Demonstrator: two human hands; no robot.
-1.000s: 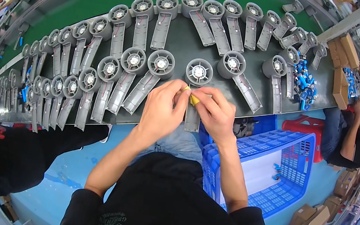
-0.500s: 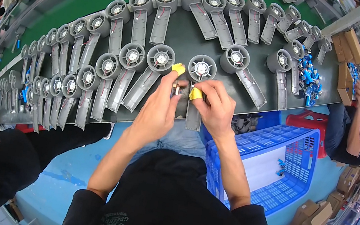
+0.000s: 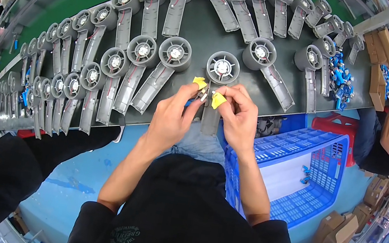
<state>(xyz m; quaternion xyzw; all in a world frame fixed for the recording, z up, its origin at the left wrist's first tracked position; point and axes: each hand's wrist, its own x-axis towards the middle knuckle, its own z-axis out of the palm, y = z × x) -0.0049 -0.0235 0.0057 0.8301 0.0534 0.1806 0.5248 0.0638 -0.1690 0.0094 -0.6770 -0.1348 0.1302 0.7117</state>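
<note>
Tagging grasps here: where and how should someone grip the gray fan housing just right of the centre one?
Probably by the free end of its handle, from the near side, pinching across its width: the narrow handle slants nearer and rightward, while the wider fan head lies farther off.

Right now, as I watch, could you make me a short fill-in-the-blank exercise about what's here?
1. The finger coverings on the left hand and right hand are coloured ____.
2. Just beyond the fingertips sits a grey housing whose head is ____ in shape.
3. The large blue basket is on the ____ side of the picture.
4. The stool near that basket is coloured ____.

Missing words: yellow; round; right; red.
</note>
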